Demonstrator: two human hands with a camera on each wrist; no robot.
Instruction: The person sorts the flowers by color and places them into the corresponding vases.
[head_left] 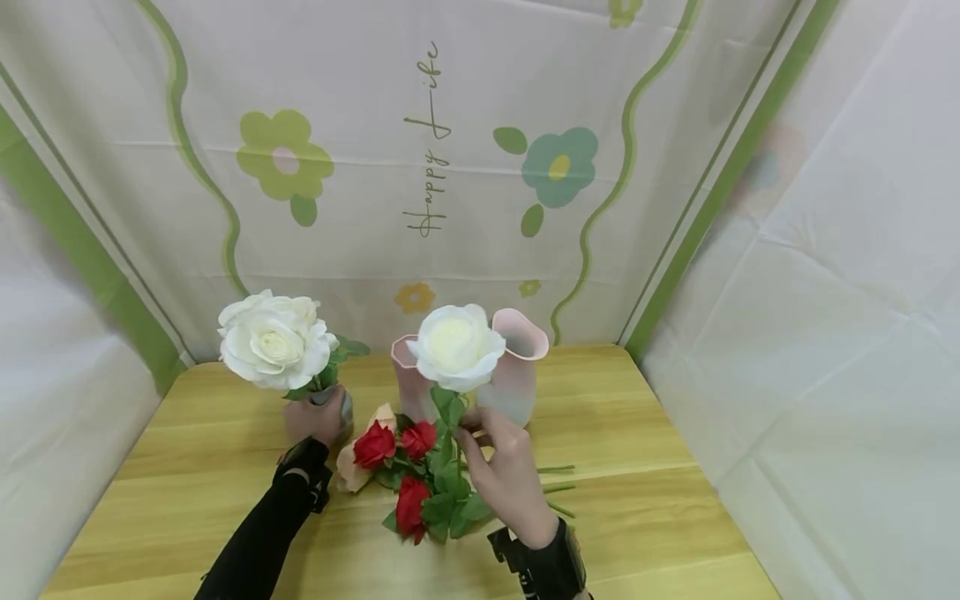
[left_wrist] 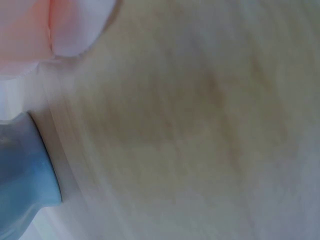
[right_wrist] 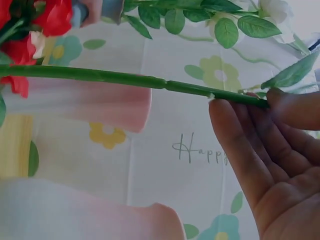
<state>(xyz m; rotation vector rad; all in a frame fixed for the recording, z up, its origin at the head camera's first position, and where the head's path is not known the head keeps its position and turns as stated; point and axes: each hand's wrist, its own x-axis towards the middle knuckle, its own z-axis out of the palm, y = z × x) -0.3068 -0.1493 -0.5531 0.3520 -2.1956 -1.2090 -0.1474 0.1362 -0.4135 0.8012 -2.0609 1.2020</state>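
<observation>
My left hand (head_left: 318, 419) grips a small grey-blue vase (head_left: 347, 414) at the table's left, partly hidden behind the hand. White flowers (head_left: 273, 343) with green leaves stand in that vase. In the left wrist view only the vase's glossy edge (left_wrist: 27, 172) shows, and the left hand is out of sight. My right hand (head_left: 504, 471) pinches the green stem (right_wrist: 100, 75) of a single white rose (head_left: 457, 346) between thumb and fingers. The rose is held upright above red roses (head_left: 411, 504) lying on the table.
Two pink-and-white vases, a narrower one (head_left: 414, 387) and a wider one (head_left: 517, 392), stand behind the right hand. Peach flowers (head_left: 351, 471) lie beside the red roses, and cut stems (head_left: 558, 487) point right. A printed cloth (head_left: 360, 167) hangs behind the wooden table (head_left: 637, 517).
</observation>
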